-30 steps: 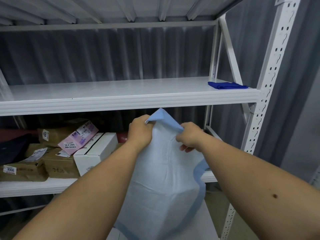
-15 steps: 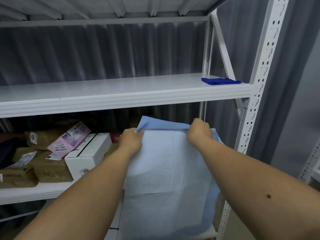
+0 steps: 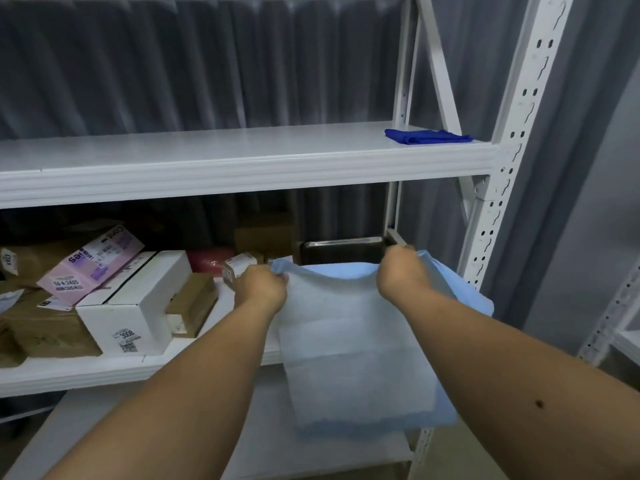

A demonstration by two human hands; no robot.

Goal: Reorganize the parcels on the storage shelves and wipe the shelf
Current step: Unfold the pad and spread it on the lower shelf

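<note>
both hands, left (image 3: 261,287) and right (image 3: 398,271), each grip pinched on a top corner of the pale blue bag (image 3: 356,344) at centre frame, hold it spread over the lower shelf (image 3: 69,375), likely to lay it flat beside the boxes (image 3: 138,303).

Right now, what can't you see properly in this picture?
Head view only:
- Fingers of the left hand and right hand: curled behind the light blue sheet.
- Dark tray: its lower part hidden by that sheet.
- White box label: too small.
- Brown parcels: cut off at the left edge.
</note>
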